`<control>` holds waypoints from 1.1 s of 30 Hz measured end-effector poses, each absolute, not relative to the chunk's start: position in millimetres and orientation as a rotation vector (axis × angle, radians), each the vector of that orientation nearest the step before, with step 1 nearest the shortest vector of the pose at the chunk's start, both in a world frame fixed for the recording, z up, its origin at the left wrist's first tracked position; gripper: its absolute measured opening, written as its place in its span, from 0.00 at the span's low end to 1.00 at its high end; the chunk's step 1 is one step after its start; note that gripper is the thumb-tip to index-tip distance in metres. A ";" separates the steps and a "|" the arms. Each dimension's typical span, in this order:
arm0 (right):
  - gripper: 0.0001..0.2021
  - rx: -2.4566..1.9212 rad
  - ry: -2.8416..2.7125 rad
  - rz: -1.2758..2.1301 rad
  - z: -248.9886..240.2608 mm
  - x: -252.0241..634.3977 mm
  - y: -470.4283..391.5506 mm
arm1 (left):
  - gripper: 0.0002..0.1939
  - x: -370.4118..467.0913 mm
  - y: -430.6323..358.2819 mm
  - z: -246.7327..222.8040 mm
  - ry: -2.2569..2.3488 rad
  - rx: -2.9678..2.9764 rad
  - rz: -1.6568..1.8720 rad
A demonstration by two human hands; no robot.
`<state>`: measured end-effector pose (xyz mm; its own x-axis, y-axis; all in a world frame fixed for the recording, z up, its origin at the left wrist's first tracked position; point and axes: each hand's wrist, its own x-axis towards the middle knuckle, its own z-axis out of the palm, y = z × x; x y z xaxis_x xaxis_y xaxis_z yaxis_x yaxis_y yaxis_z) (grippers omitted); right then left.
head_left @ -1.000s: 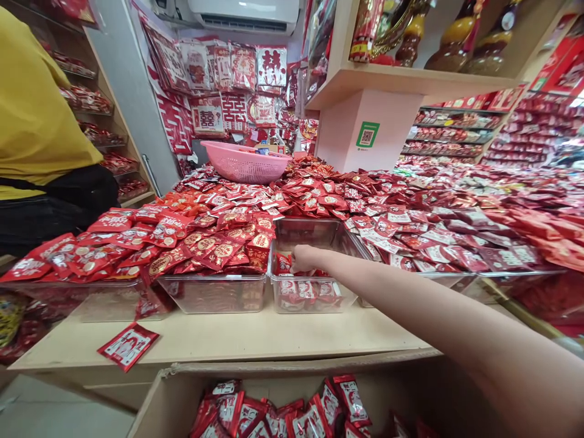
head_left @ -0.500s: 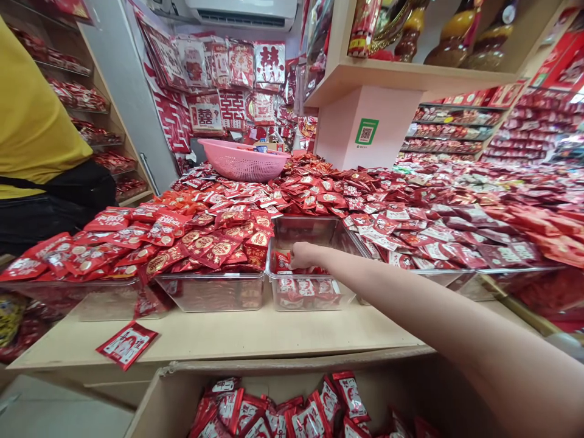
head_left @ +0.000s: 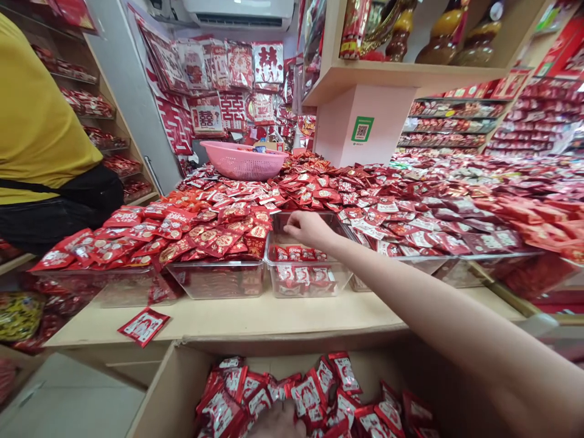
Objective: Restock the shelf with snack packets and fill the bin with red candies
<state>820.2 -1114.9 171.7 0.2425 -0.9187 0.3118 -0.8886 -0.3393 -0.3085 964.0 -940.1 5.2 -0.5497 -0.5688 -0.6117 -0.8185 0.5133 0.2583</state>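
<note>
Right hand: We see the right hand [head_left: 310, 230] over the clear plastic bin [head_left: 338, 278], fingers bent inward and knuckles up – whether they pinch anything, we cannot tell.
Bin sachets: Just below and nearer to us than that hand, red-and-white printed sachets [head_left: 302, 275] sit in rows against the bin's front wall.
Left hand: At the lower edge, blurred and partly cut off, we find the left hand [head_left: 277, 420] down among the loose red-and-white sachets [head_left: 308, 395]; whether its fingers are spread or closed on one, we cannot tell.
Carton: Around the left hand stands an open cardboard box [head_left: 159, 389], its loose sachets lying on both sides of the fingers.
Stray sachet: Well to the left of the right hand and nearer to us, one red-and-white sachet [head_left: 144, 326] lies flat on the pale wooden table [head_left: 237, 322].
Neighbouring heaps: Just left of the right hand we see red-and-gold sachets [head_left: 219, 240] heaped above their bin's rim; to its right spread more red packets [head_left: 424, 225].
Pink basket: Beyond the right hand, a little left, a perforated pink plastic basket [head_left: 244, 164] rests on the packets.
Co-worker: Far left of both hands – a person in a yellow top [head_left: 41, 109].
</note>
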 end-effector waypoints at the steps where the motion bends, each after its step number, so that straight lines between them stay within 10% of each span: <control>1: 0.09 -2.451 1.653 -0.866 175.2 818.1 -1095.2 | 0.17 962.2 -939.5 2.5 2.280 -1.127 0.704; 5: 0.09 -2.526 1.229 -0.995 157.2 804.3 -999.2 | 0.35 963.3 -934.0 0.4 2.307 -1.050 0.661; 12: 0.09 -2.282 1.327 -0.287 29.3 775.6 -931.2 | 0.17 980.4 -969.9 8.0 2.415 -1.206 0.756; 19: 0.28 -2.298 1.423 0.073 -23.0 817.4 -953.5 | 0.21 982.5 -981.0 -3.6 2.521 -1.338 0.812; 27: 0.22 -2.048 1.558 -0.152 2.6 818.1 -951.8 | 0.14 975.7 -973.6 14.6 2.528 -1.379 1.090; 33: 0.16 -1.594 1.196 -0.529 61.6 781.5 -941.0 | 0.18 956.2 -966.7 58.6 2.249 -1.435 2.165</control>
